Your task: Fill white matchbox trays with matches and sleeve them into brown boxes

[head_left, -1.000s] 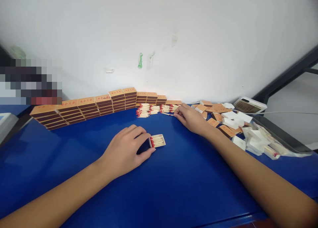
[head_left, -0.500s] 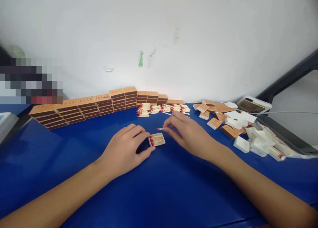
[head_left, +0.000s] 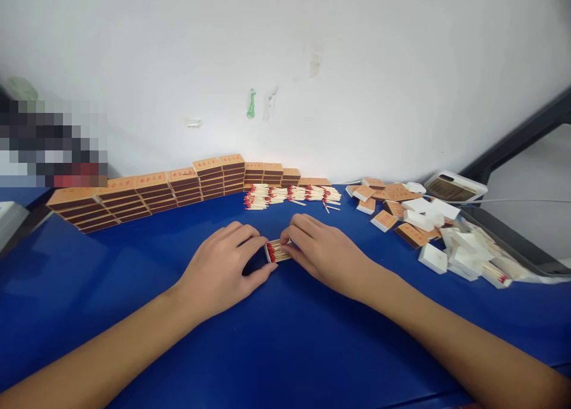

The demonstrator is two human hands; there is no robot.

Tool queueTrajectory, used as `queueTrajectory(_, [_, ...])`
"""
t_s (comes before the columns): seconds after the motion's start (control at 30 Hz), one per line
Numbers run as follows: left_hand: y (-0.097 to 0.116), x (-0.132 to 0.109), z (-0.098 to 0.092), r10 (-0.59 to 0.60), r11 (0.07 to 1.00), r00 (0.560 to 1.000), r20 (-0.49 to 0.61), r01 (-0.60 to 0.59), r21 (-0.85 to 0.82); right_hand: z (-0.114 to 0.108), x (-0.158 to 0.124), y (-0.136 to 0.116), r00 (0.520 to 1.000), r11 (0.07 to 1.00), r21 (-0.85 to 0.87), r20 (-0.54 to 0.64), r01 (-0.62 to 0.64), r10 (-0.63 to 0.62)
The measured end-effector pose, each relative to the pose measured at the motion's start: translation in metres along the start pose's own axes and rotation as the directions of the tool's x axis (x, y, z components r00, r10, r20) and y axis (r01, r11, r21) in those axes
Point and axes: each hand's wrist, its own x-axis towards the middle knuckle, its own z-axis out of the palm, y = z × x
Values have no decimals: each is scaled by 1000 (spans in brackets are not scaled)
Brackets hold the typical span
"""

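A small white matchbox tray lies on the blue table, filled with red-headed matches whose heads point left. My left hand grips the tray's left end between thumb and forefinger. My right hand is over the tray's right part, fingers pinched on a match at the top of the matches and hiding that end of the tray. Behind my hands, loose matches lie in several bunches.
Stacked orange matchboxes line the wall from the left to the middle. To the right lies a heap of orange sleeves and white trays. Beyond them are a pale boxy object, a white cable and a dark tray.
My right hand has moved left and down with a match, from beside the tray to over it. My left hand stays at the tray's left end.
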Motion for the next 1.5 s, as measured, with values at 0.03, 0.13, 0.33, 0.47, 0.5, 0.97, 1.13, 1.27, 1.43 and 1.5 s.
queueTrajectory(0.03, [0,0,0,0,1000,1000,0,0,-2,-1,0,1,1000,1000,14,-4,-6,6])
queueTrajectory(0.13, [1,-1,-1,-5,1000,1000,8,5,-6,-4,-2,5,999,999,38,-4,-40,40])
queueTrajectory(0.33, [1,0,-1,-6,1000,1000,13,6,-12,-3,-3,10,999,998,43,11,-47,46])
queueTrajectory(0.47, [0,1,0,-8,1000,1000,23,8,-14,1,-2,8,999,998,49,10,-42,42])
queueTrajectory(0.5, [0,1,0,-8,1000,1000,22,8,-14,1,-2,8,999,997,58,16,-48,48])
queueTrajectory(0.97, [0,-1,0,-7,1000,1000,24,8,-14,-6,-3,8,994,981,190,108,-47,26])
queueTrajectory(1.13, [0,-2,0,-7,1000,1000,20,7,-12,-9,-6,24,996,975,203,57,-85,75])
queueTrajectory(1.27, [1,-2,0,-1,1000,1000,16,1,-8,-10,-11,64,930,932,85,-73,-353,359])
queueTrajectory(1.43, [1,-1,-1,2,1000,1000,20,-2,-6,-5,-16,108,790,789,-49,-40,-613,612])
queueTrajectory(1.5, [1,-2,-1,2,1000,1000,21,-2,-3,-6,-18,116,785,785,-66,25,-616,618])
